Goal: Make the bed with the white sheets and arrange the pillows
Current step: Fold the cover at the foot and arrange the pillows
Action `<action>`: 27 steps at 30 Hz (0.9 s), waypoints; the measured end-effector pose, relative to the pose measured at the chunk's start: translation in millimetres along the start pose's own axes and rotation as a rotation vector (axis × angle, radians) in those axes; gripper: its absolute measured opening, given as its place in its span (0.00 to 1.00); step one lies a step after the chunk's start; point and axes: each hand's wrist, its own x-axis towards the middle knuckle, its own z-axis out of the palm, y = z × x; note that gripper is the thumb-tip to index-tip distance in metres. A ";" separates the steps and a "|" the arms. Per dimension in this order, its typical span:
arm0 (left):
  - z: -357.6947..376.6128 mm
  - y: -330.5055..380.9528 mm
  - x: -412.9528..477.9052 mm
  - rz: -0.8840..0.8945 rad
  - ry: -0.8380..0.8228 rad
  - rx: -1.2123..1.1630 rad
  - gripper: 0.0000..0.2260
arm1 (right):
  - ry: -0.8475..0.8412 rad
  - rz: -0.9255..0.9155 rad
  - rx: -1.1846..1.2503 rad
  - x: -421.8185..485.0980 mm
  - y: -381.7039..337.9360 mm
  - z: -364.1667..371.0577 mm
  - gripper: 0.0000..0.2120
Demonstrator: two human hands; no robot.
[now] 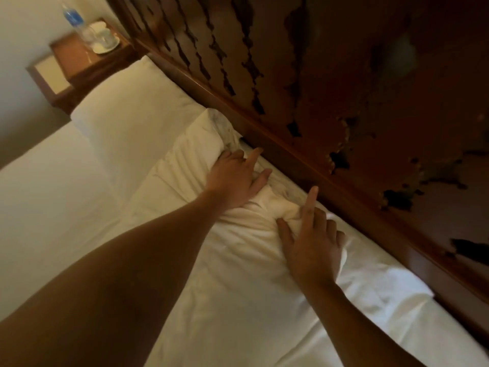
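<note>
A white pillow [238, 260] lies along the carved wooden headboard [344, 102], creased and bunched at its far edge. My left hand [235, 178] holds that bunched edge, index finger straight and the other fingers curled into the cloth. My right hand [309, 245] grips the same edge a little nearer to me. Fabric is gathered between its thumb and index finger, and its outer fingers curl over the pillow's rim. A second white pillow [132, 120] lies smooth farther along the headboard. The white sheet [53, 194] covers the mattress, flat and smooth.
A wooden nightstand [79, 59] stands beyond the far pillow, against the pale wall. It carries a water bottle [71, 17] and a white cup on a saucer [104, 39]. A narrow gap runs between the mattress and the headboard.
</note>
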 end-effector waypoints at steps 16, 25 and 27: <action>-173.4 -127.7 -263.7 -0.266 0.049 -0.064 0.33 | -0.170 -0.298 0.308 -198.1 -208.6 -135.3 0.49; -124.3 -244.0 -510.2 -0.616 0.136 -0.273 0.41 | -0.353 -0.557 0.330 -372.2 -335.3 -68.2 0.57; -91.8 -253.5 -555.7 -0.673 0.203 -0.297 0.38 | -0.395 -0.582 0.283 -410.3 -347.1 -43.7 0.58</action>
